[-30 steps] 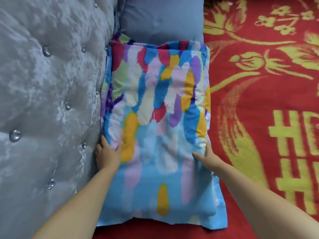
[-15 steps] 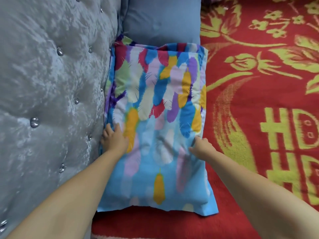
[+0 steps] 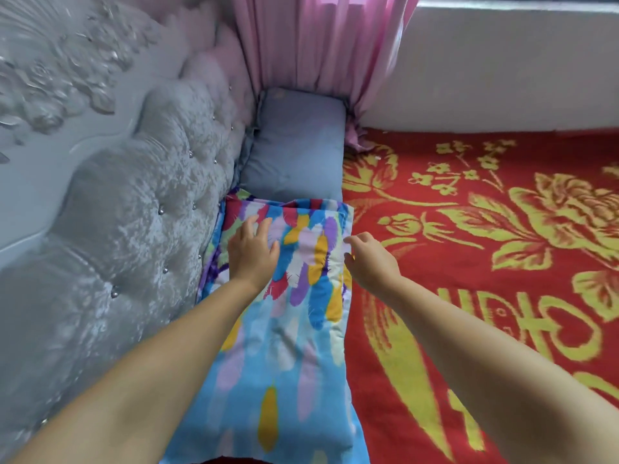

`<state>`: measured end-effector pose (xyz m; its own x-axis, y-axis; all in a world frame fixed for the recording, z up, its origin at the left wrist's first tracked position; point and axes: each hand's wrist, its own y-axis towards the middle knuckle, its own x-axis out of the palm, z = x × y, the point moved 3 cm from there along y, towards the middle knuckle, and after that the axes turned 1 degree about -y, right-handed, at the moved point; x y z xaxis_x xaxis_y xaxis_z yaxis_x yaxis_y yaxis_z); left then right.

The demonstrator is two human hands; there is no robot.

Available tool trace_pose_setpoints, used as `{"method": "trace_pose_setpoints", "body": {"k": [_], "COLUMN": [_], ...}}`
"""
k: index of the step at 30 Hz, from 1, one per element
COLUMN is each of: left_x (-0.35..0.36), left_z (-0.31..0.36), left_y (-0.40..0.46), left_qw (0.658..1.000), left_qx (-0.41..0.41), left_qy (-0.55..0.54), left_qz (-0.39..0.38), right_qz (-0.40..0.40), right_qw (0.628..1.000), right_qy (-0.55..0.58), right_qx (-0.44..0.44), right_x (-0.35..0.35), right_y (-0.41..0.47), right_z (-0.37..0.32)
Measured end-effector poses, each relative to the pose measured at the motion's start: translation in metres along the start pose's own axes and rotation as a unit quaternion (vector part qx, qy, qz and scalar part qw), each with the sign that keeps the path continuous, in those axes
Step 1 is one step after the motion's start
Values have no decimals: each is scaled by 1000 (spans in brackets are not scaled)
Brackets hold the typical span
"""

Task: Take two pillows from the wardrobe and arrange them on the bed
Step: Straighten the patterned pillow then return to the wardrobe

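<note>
A pillow with a bright feather print (image 3: 284, 346) lies on the red bed cover (image 3: 485, 246), its long left edge against the grey tufted headboard (image 3: 134, 229). Beyond its far end sits a plain blue-grey pillow (image 3: 294, 155), also against the headboard. My left hand (image 3: 253, 251) rests flat on the far left part of the feather-print pillow, fingers spread. My right hand (image 3: 370, 259) hovers at the pillow's far right edge, fingers loosely curled and touching the fabric's border; it grips nothing.
A pink curtain (image 3: 318, 45) hangs at the bed's far corner, behind the blue-grey pillow. A white wall ledge (image 3: 502, 68) runs along the far side of the bed. The red cover with yellow flowers stretches to the right.
Both hands have slid from the pillow's middle toward its far end. The view has lifted, bringing the curtain, ledge and whole blue-grey pillow into sight.
</note>
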<state>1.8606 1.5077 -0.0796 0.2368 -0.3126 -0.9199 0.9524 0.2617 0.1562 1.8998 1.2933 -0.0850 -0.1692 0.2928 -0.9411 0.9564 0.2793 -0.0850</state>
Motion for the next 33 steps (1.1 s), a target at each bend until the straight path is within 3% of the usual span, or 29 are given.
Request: {"method": "trace_pose_setpoints", "body": {"k": [16,23,33], "left_x": [-36,-87,-126], "left_z": [208,204,178], "left_y": [-143,-227,-466], "left_qw": [997,986,952], "left_qx": [-45,-105,-263], "left_qy": [22,47,87], "left_qz": [64,117,132], "right_qz": [57,75,-38], "right_qw": [988,975,932], "right_qy": [-68,-63,-53], "right_qx": [-130,-198,-357], "right_x": [-157,-167,-104], "right_y": [-117,-183,-335], "right_z": [141,122,60]}}
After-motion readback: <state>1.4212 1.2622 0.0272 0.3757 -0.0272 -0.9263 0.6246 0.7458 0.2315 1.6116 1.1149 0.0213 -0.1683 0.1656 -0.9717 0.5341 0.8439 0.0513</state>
